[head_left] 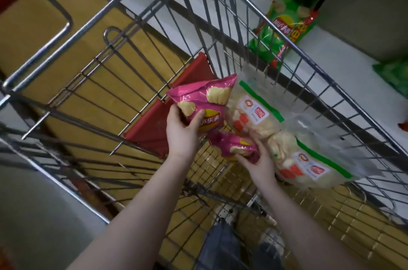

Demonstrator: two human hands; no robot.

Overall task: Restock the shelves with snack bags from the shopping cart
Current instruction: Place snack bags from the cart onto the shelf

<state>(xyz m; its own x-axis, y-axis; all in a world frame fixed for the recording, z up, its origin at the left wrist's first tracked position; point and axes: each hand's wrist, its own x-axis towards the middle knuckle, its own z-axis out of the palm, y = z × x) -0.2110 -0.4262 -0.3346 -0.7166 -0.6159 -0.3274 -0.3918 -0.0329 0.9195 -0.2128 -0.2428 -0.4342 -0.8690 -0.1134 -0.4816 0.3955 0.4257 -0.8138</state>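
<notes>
Inside the wire-mesh shopping cart (320, 68), the left hand (181, 135) pinches a glossy, crinkled pink chip bag (198, 101), held raised. The right hand (258, 161) curls round a second pink bag (234, 146) lower down, beside two clear cracker bags (256, 110). A green chip bag (284, 26) lies on the white shelf (331, 53).

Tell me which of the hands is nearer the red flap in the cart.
Left. The left hand, gripping a pink chip bag, sits just beside the red flap; the right hand, holding a second pink bag, is farther right.
</notes>
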